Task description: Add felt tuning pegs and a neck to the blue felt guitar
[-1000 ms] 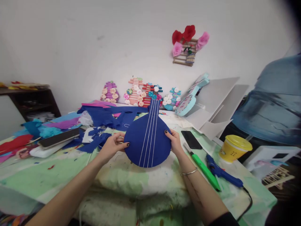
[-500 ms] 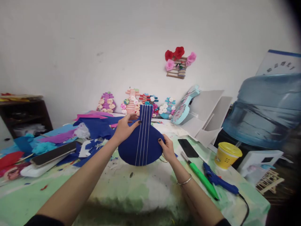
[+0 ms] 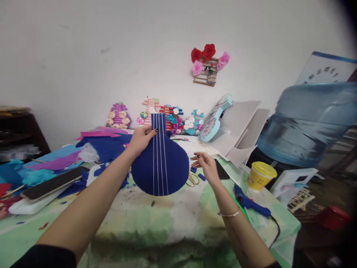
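A dark blue lute-shaped craft piece (image 3: 174, 165) with several white strings down its front is held upright over the table. My left hand (image 3: 141, 139) grips it at the base of the neck, thumb on the front and the other fingers behind. My right hand (image 3: 206, 166) is off the piece, a little to its right, fingers apart with nothing in them. Below that hand lie small blue pieces (image 3: 202, 176) and gold-handled scissors (image 3: 193, 180). A black phone (image 3: 221, 170) is partly hidden behind the right hand.
Blue glue gun (image 3: 252, 203) and yellow tub (image 3: 261, 175) stand at the right, near a large water bottle (image 3: 304, 123). Decorated lute crafts (image 3: 119, 115) line the wall. At left are coloured paper scraps (image 3: 55, 160) and a long dark-topped object (image 3: 52, 184).
My right hand has let go of the blue piece's edge and moved right. The piece, in my left hand, has shifted left in view; the scissors show more fully.
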Motion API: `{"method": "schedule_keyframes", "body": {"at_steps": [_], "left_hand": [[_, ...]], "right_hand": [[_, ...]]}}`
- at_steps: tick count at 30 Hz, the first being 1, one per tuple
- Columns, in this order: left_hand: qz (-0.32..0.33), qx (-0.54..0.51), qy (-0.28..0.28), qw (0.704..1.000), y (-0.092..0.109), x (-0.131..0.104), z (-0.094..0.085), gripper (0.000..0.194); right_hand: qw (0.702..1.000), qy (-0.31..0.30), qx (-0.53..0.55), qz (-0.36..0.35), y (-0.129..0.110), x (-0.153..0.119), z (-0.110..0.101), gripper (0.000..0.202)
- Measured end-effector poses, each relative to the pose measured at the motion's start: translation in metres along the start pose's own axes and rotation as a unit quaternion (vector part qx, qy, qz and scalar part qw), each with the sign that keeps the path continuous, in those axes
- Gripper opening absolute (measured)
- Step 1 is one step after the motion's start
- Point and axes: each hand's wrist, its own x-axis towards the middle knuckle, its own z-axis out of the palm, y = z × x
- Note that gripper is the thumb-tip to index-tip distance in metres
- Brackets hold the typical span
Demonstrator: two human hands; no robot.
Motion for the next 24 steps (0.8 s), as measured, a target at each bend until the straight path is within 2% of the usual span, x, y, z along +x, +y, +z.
{"method": "schedule_keyframes", "body": {"at_steps": [3,5,7,9,11,13,16,19,22,24], "left_hand": [[-0.07,0.003,-0.056,0.996,0.002,-0.008,-0.01,0.04],[-0.109,0.048,-0.073,0.99,-0.005,-0.017,-0.013,0.04],[-0.141,0.077,-0.078,0.984,-0.018,-0.026,-0.012,0.039],[-0.179,0.091,-0.09,0.976,-0.034,-0.037,-0.008,0.036],[-0.222,0.104,-0.102,0.964,-0.051,-0.047,-0.003,0.036],[-0.25,0.111,-0.115,0.955,-0.068,-0.055,0.002,0.036],[-0.279,0.113,-0.13,0.945,-0.089,-0.062,0.011,0.037],[-0.296,0.118,-0.134,0.938,-0.104,-0.06,0.022,0.038],[-0.313,0.12,-0.15,0.93,-0.114,-0.055,0.031,0.037],[-0.331,0.117,-0.165,0.922,-0.119,-0.053,0.035,0.035]], "right_hand": [[0.994,0.069,-0.089,0.004,-0.016,-0.028,-0.039,0.035],[0.969,0.105,-0.224,-0.01,-0.024,-0.053,-0.073,0.029],[0.902,0.143,-0.406,-0.007,-0.026,-0.078,-0.109,0.025],[0.819,0.147,-0.554,0.013,-0.02,-0.1,-0.143,0.03],[0.757,0.085,-0.646,0.048,-0.007,-0.117,-0.17,0.035],[0.725,0.037,-0.68,0.101,0.01,-0.131,-0.186,0.039],[0.71,0.002,-0.689,0.146,0.03,-0.144,-0.193,0.049],[0.708,-0.017,-0.69,0.153,0.039,-0.146,-0.193,0.056],[0.696,-0.02,-0.7,0.158,0.042,-0.14,-0.197,0.051],[0.7,-0.023,-0.697,0.153,0.044,-0.135,-0.201,0.049]]}}
